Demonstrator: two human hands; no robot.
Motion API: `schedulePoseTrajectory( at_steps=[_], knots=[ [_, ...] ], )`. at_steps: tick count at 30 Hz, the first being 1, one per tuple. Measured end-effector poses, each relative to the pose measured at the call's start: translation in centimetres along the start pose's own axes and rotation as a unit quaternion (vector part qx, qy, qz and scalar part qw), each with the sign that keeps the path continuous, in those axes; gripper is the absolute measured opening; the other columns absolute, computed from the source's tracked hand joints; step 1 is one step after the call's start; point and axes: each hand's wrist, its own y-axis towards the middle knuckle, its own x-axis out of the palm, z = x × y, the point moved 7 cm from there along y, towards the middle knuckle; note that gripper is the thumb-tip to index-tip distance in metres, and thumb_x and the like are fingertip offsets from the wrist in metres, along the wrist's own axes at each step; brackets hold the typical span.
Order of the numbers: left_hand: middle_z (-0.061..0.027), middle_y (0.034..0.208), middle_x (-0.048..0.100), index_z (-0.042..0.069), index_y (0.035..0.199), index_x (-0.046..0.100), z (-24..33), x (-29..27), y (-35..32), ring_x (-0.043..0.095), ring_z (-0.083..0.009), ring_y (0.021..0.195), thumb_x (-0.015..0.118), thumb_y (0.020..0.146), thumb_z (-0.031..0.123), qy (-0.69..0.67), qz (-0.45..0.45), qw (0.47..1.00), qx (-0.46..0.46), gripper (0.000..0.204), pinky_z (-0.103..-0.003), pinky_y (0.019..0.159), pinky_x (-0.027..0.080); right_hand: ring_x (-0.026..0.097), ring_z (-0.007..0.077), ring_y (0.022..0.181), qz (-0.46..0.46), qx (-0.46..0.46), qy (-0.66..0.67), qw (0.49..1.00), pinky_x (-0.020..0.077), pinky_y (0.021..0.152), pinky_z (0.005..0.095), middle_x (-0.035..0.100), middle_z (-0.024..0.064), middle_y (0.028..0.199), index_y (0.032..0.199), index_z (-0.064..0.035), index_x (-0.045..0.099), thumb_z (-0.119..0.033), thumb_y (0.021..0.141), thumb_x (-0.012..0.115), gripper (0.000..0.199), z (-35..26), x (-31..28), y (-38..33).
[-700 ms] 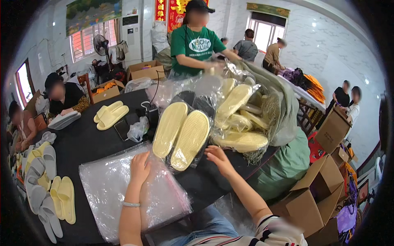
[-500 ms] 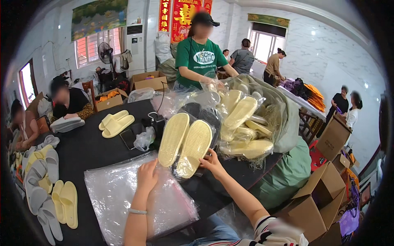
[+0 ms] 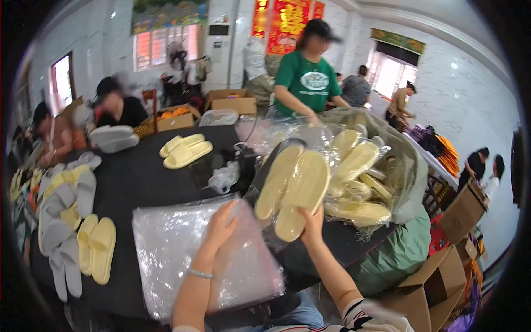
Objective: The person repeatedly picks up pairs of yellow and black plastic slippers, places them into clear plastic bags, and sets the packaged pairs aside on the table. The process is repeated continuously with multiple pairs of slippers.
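Since the earlier frames, my right hand (image 3: 312,221) has lifted the bagged pair of yellow slippers (image 3: 293,191) higher off the black table (image 3: 144,177), and my left hand (image 3: 221,224) has slid up onto the top edge of the stack of clear plastic bags (image 3: 193,254). I see the right hand clenched on the heel end of the pair, fingers wrapped from below; the pair sits at about 12 o'clock from that hand, long axis running from 7 to 1 o'clock, toes pointing away from me. My left hand lies flat and released on the bags, palm down, gripping nothing. It rests at 9 o'clock from the right hand and close beside the pair's heels, so both hands are near, the right one holding. At 2 o'clock a big open sack (image 3: 404,182) holds many more bagged yellow slippers. At 9 o'clock, loose yellow and grey slippers (image 3: 72,232) lie along the table edge, and another yellow pair (image 3: 185,150) sits at 11 o'clock
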Motion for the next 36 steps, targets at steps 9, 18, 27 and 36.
schedulePoseTrajectory(
  at_steps=[9,18,27,36],
  knots=[
    [-0.0089,0.119,0.059,0.002,0.127,0.052,-10.8,-4.2,-0.4,0.058,-0.0166,0.105,0.055,0.097,0.023,-0.433,0.168,0.85,-0.248,0.037,-0.03,0.094,0.045,0.057,0.04,0.101,-0.281,-0.463,-0.461,0.703,0.0484,0.083,0.0419,0.059,0.0219,0.113,0.128,0.0043,0.046,-0.009,0.066,0.077,0.07,-7.2,11.6,-9.4],
    [-0.0162,0.13,0.054,0.006,0.134,0.045,-15.5,-5.3,-2.2,0.047,-0.0314,0.125,0.041,0.1,0.032,-0.729,0.075,0.679,-0.04,0.043,-0.046,0.108,0.036,0.065,0.0201,0.076,-0.717,-0.202,-0.414,0.523,0.0528,0.065,0.0347,0.061,0.0076,0.107,0.145,-0.0118,0.035,-0.039,0.085,0.067,0.073,1.4,15.1,-17.6],
    [-0.0132,0.122,0.061,0.011,0.126,0.057,-20.9,-5.5,-3.5,0.049,-0.0301,0.123,0.045,0.098,0.034,-0.689,0.117,0.687,-0.196,0.038,-0.048,0.107,0.036,0.051,0.0041,0.064,-0.375,-0.051,-0.145,0.914,0.0422,0.058,0.0211,0.065,0.0006,0.078,0.095,-0.0015,0.067,-0.021,0.095,0.059,0.021,5.9,12.0,0.1],
    [-0.0047,0.071,0.064,0.009,0.095,0.071,-16.2,-7.6,-3.7,0.061,-0.0182,0.076,0.053,0.095,0.035,-0.738,0.208,0.624,-0.148,0.031,-0.042,0.097,0.043,0.056,0.0114,0.054,-0.543,0.303,-0.216,0.753,0.0443,0.049,0.0251,0.061,0.0044,0.064,0.08,-0.0031,0.067,-0.059,0.098,0.033,0.068,14.5,5.2,-0.5]
  ],
)
